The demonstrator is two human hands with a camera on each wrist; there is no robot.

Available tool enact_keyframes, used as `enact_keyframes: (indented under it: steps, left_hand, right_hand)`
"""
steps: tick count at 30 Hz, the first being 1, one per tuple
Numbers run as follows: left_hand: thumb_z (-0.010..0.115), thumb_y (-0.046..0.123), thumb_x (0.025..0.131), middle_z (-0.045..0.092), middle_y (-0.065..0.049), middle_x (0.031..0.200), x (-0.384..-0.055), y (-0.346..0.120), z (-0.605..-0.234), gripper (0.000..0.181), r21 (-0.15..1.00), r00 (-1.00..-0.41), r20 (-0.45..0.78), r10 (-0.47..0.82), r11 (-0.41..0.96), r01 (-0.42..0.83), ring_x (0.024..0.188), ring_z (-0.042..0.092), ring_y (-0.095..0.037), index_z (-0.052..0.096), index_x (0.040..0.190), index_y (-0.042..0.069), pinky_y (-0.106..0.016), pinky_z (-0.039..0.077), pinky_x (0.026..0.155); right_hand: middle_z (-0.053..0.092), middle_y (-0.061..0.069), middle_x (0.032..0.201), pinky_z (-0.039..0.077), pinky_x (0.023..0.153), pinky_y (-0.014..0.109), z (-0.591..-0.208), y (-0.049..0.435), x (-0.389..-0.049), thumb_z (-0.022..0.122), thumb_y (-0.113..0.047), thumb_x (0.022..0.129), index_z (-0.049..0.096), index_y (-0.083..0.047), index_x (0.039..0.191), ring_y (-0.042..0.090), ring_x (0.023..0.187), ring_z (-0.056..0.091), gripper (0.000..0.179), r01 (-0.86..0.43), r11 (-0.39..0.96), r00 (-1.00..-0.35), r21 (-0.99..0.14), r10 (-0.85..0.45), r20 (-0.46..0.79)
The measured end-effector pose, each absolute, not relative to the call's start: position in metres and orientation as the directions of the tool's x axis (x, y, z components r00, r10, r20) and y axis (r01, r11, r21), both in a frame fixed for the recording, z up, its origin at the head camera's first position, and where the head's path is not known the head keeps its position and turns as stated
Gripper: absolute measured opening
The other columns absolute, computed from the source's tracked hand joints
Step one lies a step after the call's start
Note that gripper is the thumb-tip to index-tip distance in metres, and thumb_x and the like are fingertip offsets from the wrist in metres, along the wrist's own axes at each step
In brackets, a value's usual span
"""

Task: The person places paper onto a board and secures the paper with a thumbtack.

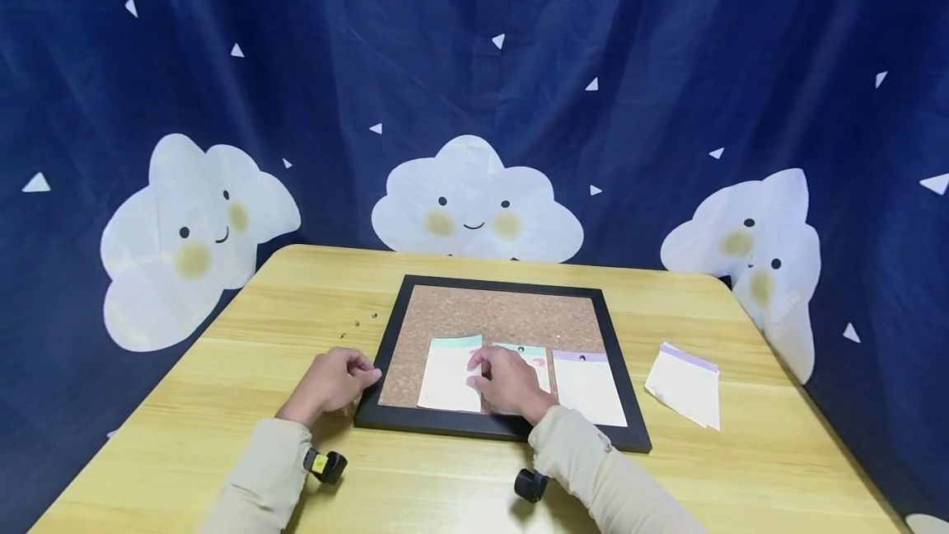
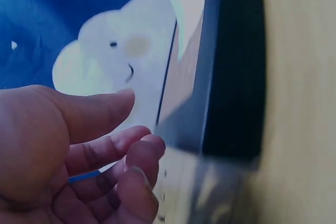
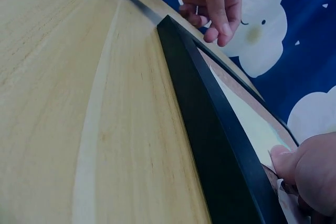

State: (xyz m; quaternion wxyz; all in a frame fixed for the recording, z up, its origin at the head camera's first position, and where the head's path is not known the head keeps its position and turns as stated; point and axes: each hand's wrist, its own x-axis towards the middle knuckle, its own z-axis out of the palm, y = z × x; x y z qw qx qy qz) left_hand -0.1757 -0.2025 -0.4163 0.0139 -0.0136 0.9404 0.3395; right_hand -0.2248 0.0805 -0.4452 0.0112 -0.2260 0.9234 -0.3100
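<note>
A black-framed cork board [image 1: 437,303] lies on the table, bearing three note sheets in a row. My right hand [image 1: 507,381] reaches over its lower part, thumb and fingers pinching the right edge of the left sheet [image 1: 450,373], which has a green top strip. In the right wrist view the thumb [image 3: 286,162] lies against that sheet's edge. Partly behind this hand is the middle sheet [image 1: 540,358], a dark pin at its top. My left hand [image 1: 334,381] hovers by the frame's left side, fingers loosely bent around nothing.
Several small pins [image 1: 357,323] lie on the wooden table [image 1: 289,303] left of the board. A purple-topped sheet [image 1: 589,394] with a pin sits at the board's right. More loose sheets [image 1: 685,386] lie beyond the frame's right side. A dark blue curtain [image 1: 474,39] surrounds the table.
</note>
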Motion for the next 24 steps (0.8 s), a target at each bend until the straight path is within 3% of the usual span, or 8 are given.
enact_keyframes:
  steps: [5, 12, 24]
  left_hand:
    - [0.067, 0.022, 0.092, 0.063, -0.002, 0.077, -0.195, -0.225, -0.418, 0.016, 0.607, -0.999, -0.040, -0.034, 0.793, -0.052, 0.067, 0.056, -0.018, 0.071, 0.091, 0.006, -0.034, 0.047, 0.062]
    - [0.065, 0.021, 0.093, 0.063, -0.006, 0.077, -0.214, -0.247, -0.422, 0.018, 0.611, -0.994, -0.073, -0.083, 0.784, -0.110, 0.056, 0.057, -0.018, 0.067, 0.091, 0.003, -0.034, 0.045, 0.060]
    - [0.066, 0.016, 0.091, 0.064, -0.011, 0.083, -0.234, -0.262, -0.431, 0.015, 0.571, -0.993, -0.026, -0.111, 0.814, -0.107, 0.066, 0.059, -0.024, 0.066, 0.087, 0.001, -0.036, 0.048, 0.060]
  right_hand:
    - [0.056, -0.007, 0.083, 0.044, 0.060, 0.032, -0.444, 0.081, -0.226, 0.072, -0.021, 0.088, 0.069, -0.019, 0.091, 0.011, 0.073, 0.053, 0.004, -0.408, 0.704, -0.898, -0.582, -0.423, 0.119]
    - [0.060, -0.008, 0.085, 0.045, 0.063, 0.032, -0.446, 0.082, -0.227, 0.073, -0.022, 0.088, 0.072, -0.019, 0.090, 0.010, 0.075, 0.055, 0.004, -0.397, 0.697, -0.904, -0.597, -0.411, 0.121]
    - [0.066, -0.008, 0.091, 0.047, 0.066, 0.032, -0.444, 0.082, -0.227, 0.072, -0.020, 0.088, 0.073, -0.017, 0.091, 0.008, 0.077, 0.057, 0.005, -0.388, 0.681, -0.896, -0.622, -0.437, 0.080]
